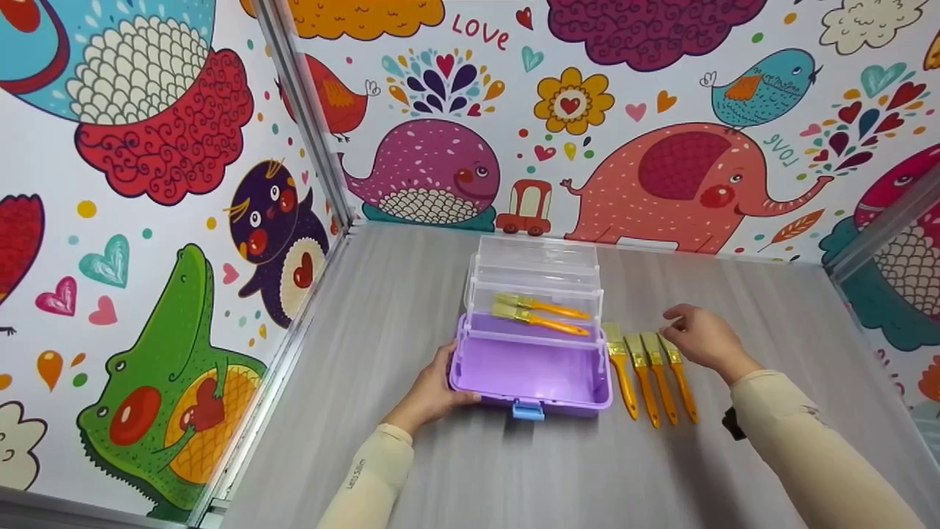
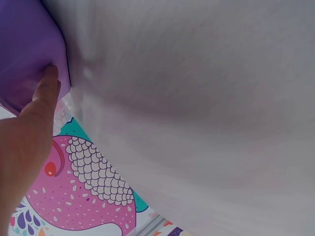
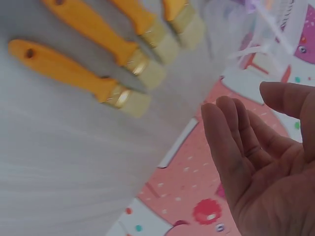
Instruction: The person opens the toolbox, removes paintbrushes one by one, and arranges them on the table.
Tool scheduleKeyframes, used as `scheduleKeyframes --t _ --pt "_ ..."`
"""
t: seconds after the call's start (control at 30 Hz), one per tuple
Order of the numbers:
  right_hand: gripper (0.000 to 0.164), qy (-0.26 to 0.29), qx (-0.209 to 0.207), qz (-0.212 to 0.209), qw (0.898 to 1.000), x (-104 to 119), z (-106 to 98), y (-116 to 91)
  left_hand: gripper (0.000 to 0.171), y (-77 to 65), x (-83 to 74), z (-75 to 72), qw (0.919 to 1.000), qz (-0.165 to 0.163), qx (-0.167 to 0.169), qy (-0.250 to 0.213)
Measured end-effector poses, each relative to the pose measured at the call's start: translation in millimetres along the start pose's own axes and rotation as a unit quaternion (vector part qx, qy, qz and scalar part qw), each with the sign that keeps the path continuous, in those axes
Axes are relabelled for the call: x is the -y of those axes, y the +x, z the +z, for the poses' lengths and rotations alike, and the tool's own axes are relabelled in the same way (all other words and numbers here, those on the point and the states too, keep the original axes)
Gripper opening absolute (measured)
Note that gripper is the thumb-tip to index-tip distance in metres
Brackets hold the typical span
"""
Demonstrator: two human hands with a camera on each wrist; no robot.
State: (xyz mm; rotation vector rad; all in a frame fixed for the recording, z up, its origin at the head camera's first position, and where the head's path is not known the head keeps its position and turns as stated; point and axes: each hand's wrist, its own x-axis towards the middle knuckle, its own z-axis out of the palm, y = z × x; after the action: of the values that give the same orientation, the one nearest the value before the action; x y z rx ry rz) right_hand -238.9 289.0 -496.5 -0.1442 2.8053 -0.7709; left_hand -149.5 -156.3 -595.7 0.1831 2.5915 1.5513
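Observation:
A purple storage box (image 1: 532,367) stands with its transparent lid (image 1: 540,253) and tiers raised. My left hand (image 1: 433,386) holds its left front corner, thumb along the front and fingers at the side. In the left wrist view, a finger (image 2: 47,88) touches the purple wall. Two paintbrushes (image 1: 551,323) with yellow-orange handles lie in a clear tier. Right of the box, several more paintbrushes (image 1: 664,389) lie in a row, bristles away from me. Just beyond the rightmost brush hovers my right hand (image 1: 701,338), its fingers loosely bent around nothing (image 3: 266,147).
A light blue latch (image 1: 528,410) hangs at the box's front. Printed cartoon walls (image 1: 440,169) enclose the grey tabletop (image 1: 352,323) at the back and sides. Beside my right forearm, a small black object (image 1: 733,425) is partly hidden.

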Motion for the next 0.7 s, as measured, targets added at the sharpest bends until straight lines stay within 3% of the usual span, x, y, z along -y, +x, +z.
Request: scheduleKeyframes --t 0.23,0.53,0.7 --pt "0.040 0.007 0.029 -0.019 0.999 35 -5 7 0.104 -1.3 0.2 0.3 1.0000 0.003 -0.002 -0.003" --pt "0.034 -0.013 0.020 -0.081 0.996 74 2 16 0.103 -1.1 0.2 0.0 0.9998 0.017 -0.001 -0.011" --pt "0.035 -0.024 0.021 -0.096 0.995 91 7 22 0.102 -0.5 0.5 0.1 0.9995 0.028 -0.001 -0.011"
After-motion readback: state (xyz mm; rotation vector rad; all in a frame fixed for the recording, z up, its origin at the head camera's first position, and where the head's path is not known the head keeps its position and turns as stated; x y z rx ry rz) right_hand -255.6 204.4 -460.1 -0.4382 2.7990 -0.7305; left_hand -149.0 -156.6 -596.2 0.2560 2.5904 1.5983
